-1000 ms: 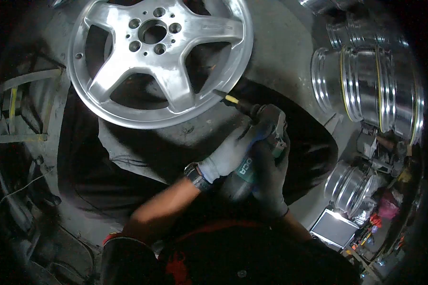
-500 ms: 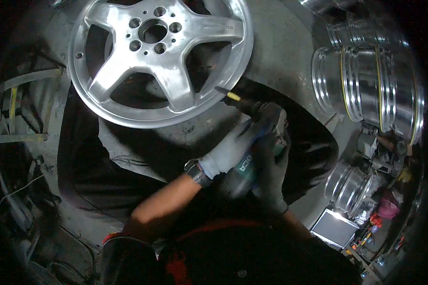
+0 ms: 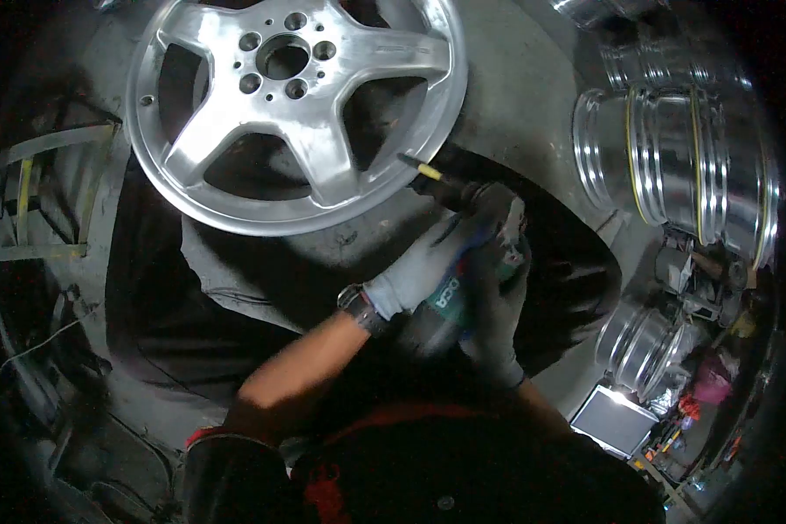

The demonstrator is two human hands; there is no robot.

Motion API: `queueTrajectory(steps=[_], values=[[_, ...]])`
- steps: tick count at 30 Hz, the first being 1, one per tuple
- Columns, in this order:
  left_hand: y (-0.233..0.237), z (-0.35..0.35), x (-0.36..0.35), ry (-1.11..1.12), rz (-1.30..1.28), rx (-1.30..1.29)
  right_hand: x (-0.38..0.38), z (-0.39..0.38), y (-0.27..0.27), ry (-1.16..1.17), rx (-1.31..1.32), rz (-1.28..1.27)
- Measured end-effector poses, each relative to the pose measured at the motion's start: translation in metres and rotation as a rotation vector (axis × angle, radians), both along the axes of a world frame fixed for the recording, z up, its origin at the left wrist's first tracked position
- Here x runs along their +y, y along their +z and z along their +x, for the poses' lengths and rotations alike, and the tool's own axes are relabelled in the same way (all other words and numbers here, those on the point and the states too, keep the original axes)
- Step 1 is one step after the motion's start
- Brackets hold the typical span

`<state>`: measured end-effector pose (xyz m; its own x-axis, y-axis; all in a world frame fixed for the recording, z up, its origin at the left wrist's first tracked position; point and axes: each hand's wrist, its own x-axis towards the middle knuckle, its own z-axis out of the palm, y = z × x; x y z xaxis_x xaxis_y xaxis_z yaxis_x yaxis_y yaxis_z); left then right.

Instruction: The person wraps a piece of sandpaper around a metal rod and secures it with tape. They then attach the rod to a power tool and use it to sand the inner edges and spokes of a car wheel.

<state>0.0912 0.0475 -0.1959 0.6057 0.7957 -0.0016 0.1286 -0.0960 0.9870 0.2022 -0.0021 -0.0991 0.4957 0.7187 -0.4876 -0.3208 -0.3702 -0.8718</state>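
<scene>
Both gloved hands wrap a green-bodied die grinder (image 3: pixel 446 301), held between my knees. My left hand (image 3: pixel 417 262), in a pale grey glove with a watch (image 3: pixel 358 307) at the wrist, closes around its body from the left. My right hand (image 3: pixel 500 306), in a darker glove, grips it from the right. A thin bit with a yellow band (image 3: pixel 428 171) points up and left from the tool's nose. Its dark tip overlaps the lower right rim of a silver five-spoke alloy wheel (image 3: pixel 334 179). The wheel lies face up in front of me.
Polished wheel barrels (image 3: pixel 664 162) stand in a row at the right, with another rim (image 3: pixel 637 345) below them. A flat bright-screened panel (image 3: pixel 614 421) lies near small tools at the lower right. A metal frame (image 3: pixel 44 251) stands at the left, with cables on the floor.
The grinder's bit has shifted slightly up and to the right, still over the wheel's rim. Both hands keep their hold, with only a small movement.
</scene>
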Motion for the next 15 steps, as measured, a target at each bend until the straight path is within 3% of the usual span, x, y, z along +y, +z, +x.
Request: queueTrajectory(steps=[1, 6, 8, 15], values=[[-0.013, -0.001, -0.013, 0.114, 0.148, -0.088, -0.004, -0.003, -0.003, 0.04, -0.01, 0.025], [-0.006, -0.021, -0.033, 0.126, 0.101, -0.108, -0.015, -0.014, 0.001, 0.101, 0.027, -0.008], [-0.007, -0.019, -0.03, 0.119, 0.074, -0.1, -0.013, -0.008, 0.0, 0.17, -0.07, -0.023], [-0.018, 0.001, -0.008, 0.055, 0.132, -0.066, 0.0, -0.004, 0.0, 0.019, -0.007, 0.001]])
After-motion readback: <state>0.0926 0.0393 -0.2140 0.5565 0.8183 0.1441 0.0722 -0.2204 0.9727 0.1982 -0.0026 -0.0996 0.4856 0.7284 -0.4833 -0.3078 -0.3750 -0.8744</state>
